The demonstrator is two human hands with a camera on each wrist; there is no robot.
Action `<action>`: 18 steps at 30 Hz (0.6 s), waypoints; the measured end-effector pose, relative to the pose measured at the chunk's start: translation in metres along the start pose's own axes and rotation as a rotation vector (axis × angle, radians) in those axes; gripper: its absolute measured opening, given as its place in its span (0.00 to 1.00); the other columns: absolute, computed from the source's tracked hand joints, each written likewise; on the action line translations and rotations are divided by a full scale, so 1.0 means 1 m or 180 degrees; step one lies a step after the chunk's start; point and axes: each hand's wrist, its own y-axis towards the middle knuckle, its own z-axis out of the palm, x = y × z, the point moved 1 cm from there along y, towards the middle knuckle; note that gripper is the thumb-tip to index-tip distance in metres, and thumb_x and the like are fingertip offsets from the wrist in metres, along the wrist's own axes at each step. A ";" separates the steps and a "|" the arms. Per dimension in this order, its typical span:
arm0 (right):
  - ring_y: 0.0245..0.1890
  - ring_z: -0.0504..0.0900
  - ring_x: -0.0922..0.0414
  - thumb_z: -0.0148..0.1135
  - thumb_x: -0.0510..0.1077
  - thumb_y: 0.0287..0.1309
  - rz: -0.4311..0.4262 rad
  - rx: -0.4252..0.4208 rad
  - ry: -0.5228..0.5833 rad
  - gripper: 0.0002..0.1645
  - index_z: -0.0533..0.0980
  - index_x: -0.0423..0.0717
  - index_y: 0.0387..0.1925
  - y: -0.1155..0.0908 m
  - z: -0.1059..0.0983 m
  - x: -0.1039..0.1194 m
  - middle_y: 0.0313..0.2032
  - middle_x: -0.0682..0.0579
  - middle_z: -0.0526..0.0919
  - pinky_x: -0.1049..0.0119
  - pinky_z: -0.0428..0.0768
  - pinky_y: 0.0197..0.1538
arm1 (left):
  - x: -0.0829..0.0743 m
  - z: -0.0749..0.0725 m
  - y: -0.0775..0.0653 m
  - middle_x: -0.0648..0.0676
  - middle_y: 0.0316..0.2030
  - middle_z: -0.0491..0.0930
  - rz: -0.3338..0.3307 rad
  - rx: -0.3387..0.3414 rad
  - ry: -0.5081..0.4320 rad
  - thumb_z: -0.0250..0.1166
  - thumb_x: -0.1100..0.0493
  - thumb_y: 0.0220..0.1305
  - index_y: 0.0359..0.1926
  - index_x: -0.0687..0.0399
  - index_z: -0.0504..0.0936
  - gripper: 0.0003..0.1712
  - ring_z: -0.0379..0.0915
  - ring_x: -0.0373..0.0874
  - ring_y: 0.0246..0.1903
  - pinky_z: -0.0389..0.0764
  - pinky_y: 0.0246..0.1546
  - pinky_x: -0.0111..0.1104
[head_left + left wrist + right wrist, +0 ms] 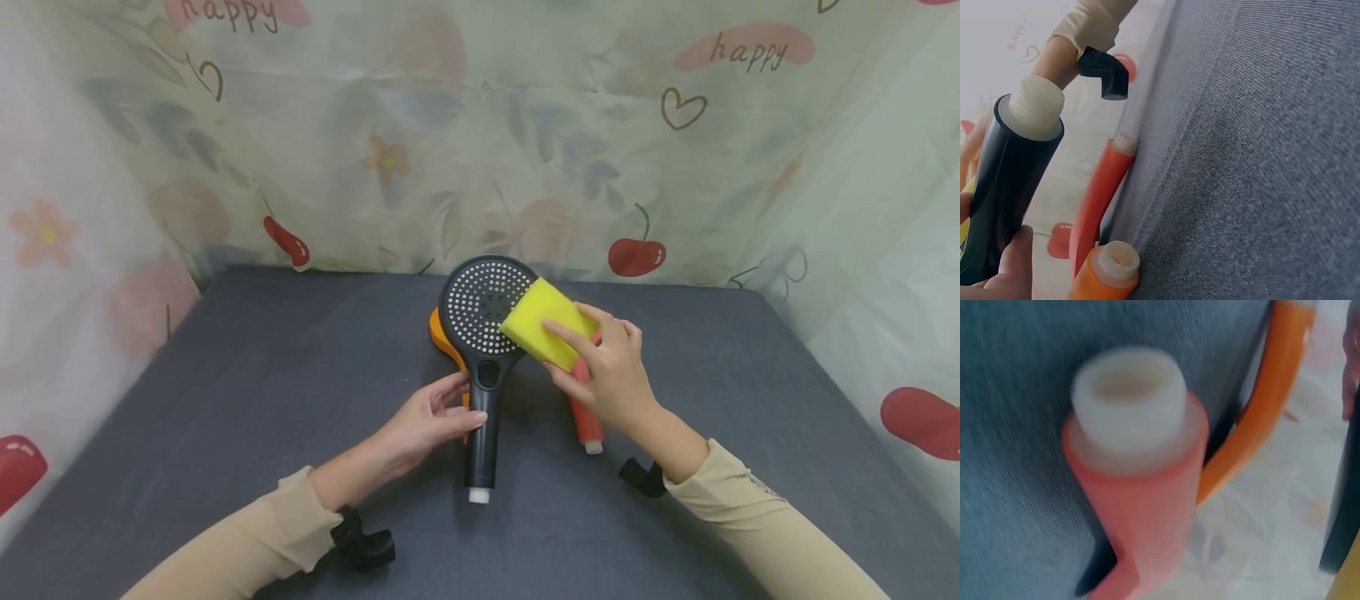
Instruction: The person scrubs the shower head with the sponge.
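My left hand [427, 421] grips the handle of a black shower head [487, 437], thumb on the front. Its round face, dotted with pale nozzles, points up toward the head camera. My right hand [617, 371] pinches a yellow sponge [546, 321] at the right edge of that face. Behind the black one, an orange shower head [442, 333] is mostly hidden. A red shower head [587, 417] lies partly under my right hand. In the left wrist view, the black handle [1013, 175] ends in a white threaded tip and is lifted off the table.
A dark grey cloth covers the table [300, 358]. Patterned curtains [487, 150] hang behind it and at both sides. Black wrist mounts [363, 542] stick out below both forearms. In the right wrist view, the red handle [1141, 506] is close to the camera, beside the orange handle [1260, 412].
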 end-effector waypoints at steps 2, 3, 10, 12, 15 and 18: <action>0.55 0.68 0.43 0.74 0.44 0.42 0.0159 -0.0005 0.0018 0.33 0.75 0.52 0.54 0.002 -0.002 -0.004 0.54 0.34 0.70 0.40 0.61 0.50 | 0.000 0.001 0.001 0.56 0.70 0.56 0.0013 0.0004 -0.0001 0.64 0.58 0.60 0.71 0.51 0.53 0.42 0.74 0.42 0.54 0.73 0.59 0.38; 0.56 0.67 0.42 0.73 0.44 0.43 0.0221 -0.0022 0.0035 0.33 0.75 0.52 0.54 0.003 -0.003 -0.005 0.54 0.34 0.69 0.40 0.60 0.51 | 0.000 0.002 0.002 0.56 0.70 0.56 0.0038 0.0003 -0.0014 0.64 0.59 0.60 0.71 0.51 0.53 0.42 0.74 0.42 0.53 0.74 0.58 0.37; 0.56 0.68 0.43 0.72 0.44 0.43 0.0311 0.0028 0.0272 0.32 0.74 0.52 0.54 0.004 0.000 0.007 0.53 0.36 0.69 0.41 0.61 0.51 | 0.001 0.002 0.005 0.61 0.65 0.61 0.0258 0.0069 -0.0129 0.63 0.66 0.57 0.73 0.50 0.45 0.48 0.77 0.40 0.47 0.78 0.46 0.29; 0.55 0.68 0.44 0.72 0.45 0.43 0.0240 0.0050 0.0332 0.32 0.75 0.53 0.54 0.002 0.001 0.012 0.52 0.37 0.70 0.42 0.62 0.50 | 0.001 0.001 0.005 0.61 0.63 0.62 0.0284 0.0049 -0.0122 0.63 0.67 0.57 0.72 0.51 0.45 0.48 0.77 0.40 0.46 0.78 0.45 0.28; 0.54 0.69 0.45 0.72 0.45 0.41 0.0078 0.0069 0.0402 0.32 0.75 0.54 0.53 -0.001 0.002 0.020 0.51 0.37 0.71 0.43 0.63 0.49 | 0.001 0.000 0.006 0.61 0.62 0.62 0.0255 0.0002 -0.0097 0.63 0.66 0.56 0.72 0.51 0.46 0.48 0.77 0.40 0.46 0.78 0.46 0.30; 0.54 0.69 0.46 0.72 0.45 0.39 -0.0126 0.0085 0.0439 0.32 0.75 0.55 0.53 -0.005 0.004 0.026 0.51 0.37 0.72 0.43 0.64 0.48 | 0.000 0.000 0.007 0.61 0.64 0.60 0.0239 -0.0030 -0.0087 0.63 0.66 0.56 0.72 0.50 0.44 0.49 0.76 0.44 0.49 0.78 0.51 0.33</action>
